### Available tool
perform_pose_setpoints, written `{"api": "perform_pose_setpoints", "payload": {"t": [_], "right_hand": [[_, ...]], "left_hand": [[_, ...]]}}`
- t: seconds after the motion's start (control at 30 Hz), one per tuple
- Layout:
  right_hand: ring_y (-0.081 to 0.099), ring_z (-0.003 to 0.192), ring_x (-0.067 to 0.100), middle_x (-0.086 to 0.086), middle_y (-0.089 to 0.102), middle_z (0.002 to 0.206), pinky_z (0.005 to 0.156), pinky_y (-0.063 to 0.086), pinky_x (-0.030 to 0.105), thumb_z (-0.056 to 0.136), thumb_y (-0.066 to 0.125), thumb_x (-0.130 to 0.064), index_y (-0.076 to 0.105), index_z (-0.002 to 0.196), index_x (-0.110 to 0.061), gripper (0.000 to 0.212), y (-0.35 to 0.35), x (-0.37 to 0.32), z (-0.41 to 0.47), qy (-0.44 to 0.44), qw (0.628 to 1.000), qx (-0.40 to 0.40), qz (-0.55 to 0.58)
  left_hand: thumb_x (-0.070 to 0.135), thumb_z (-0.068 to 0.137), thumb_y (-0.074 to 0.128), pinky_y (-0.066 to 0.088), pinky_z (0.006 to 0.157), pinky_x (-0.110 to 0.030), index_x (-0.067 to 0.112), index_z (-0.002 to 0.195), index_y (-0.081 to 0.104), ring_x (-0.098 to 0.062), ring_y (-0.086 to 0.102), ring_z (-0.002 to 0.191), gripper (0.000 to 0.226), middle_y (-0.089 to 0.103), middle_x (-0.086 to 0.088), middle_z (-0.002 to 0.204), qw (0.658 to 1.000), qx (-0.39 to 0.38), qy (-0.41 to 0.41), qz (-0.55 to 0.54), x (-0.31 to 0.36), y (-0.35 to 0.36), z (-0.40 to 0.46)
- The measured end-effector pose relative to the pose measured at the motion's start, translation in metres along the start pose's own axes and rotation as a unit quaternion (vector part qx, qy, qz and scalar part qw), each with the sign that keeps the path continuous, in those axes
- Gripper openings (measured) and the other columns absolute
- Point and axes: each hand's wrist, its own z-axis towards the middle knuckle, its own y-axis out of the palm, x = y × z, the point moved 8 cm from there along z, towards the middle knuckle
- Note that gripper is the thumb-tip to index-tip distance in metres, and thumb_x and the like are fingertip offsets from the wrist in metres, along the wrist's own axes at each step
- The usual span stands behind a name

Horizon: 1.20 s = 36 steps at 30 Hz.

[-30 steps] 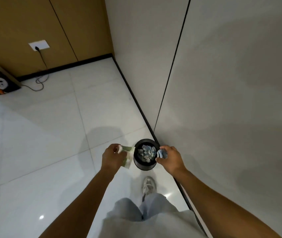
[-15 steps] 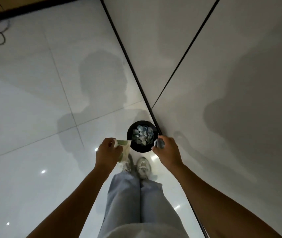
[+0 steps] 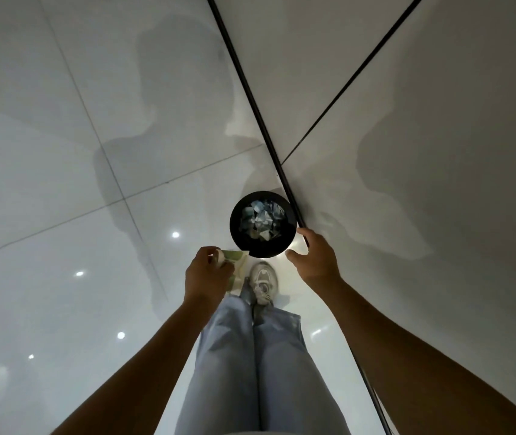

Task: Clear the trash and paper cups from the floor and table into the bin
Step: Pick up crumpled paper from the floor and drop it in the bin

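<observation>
Black round bin (image 3: 262,250) sits on the floor tiles (image 3: 62,152) right against the wall baseboard (image 3: 250,98), w/ torn paper scraps (image 3: 261,218) inside. Our left hand (image 3: 208,274) pinches a green-print paper cup (image 3: 236,266) just beside the rim, not yet over the opening. Right hand (image 3: 314,262) hangs spread and empty near the rim's other side. Risk, imo: cup is off-center, so letting go now likely clips the rim and drops by our shoe (image 3: 263,282). We need to shift it over the opening first.
</observation>
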Motion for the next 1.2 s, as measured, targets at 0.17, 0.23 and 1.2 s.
{"api": "perform_pose_setpoints", "payload": {"t": [0.17, 0.23, 1.2], "right_hand": [[0.048, 0.123, 0.020, 0.003, 0.051, 0.137, 0.096, 0.038, 0.026, 0.088, 0.063, -0.020, 0.048, 0.135, -0.018, 0.049, -0.004, 0.009, -0.005, 0.011, 0.999, 0.006, 0.030], [0.049, 0.123, 0.020, 0.002, 0.050, 0.138, 0.098, 0.041, 0.031, 0.088, 0.062, -0.022, 0.047, 0.135, -0.019, 0.049, -0.005, 0.010, -0.004, 0.006, 1.000, 0.006, 0.023], [0.053, 0.112, 0.013, -0.003, 0.053, 0.132, 0.088, 0.041, 0.022, 0.088, 0.065, -0.029, 0.050, 0.131, -0.030, 0.046, 0.029, -0.266, -0.168, -0.347, 0.913, -0.182, -0.111]], "left_hand": [[0.011, 0.085, 0.060, 0.056, 0.079, -0.036, 0.012, 0.117, 0.054, -0.026, 0.061, 0.093, 0.033, 0.063, -0.011, 0.108, 0.999, -0.035, -0.005, 0.017, 0.009, 0.034, 0.013], [0.012, 0.085, 0.061, 0.055, 0.081, -0.036, 0.011, 0.119, 0.052, -0.026, 0.060, 0.096, 0.035, 0.062, -0.011, 0.112, 0.999, -0.044, 0.006, 0.029, 0.019, 0.048, 0.023], [0.021, 0.083, 0.071, 0.044, 0.092, -0.027, 0.018, 0.132, 0.048, -0.014, 0.051, 0.117, 0.055, 0.053, 0.002, 0.132, 0.970, 0.137, 0.087, -0.182, 0.031, -0.187, -0.147]]}}
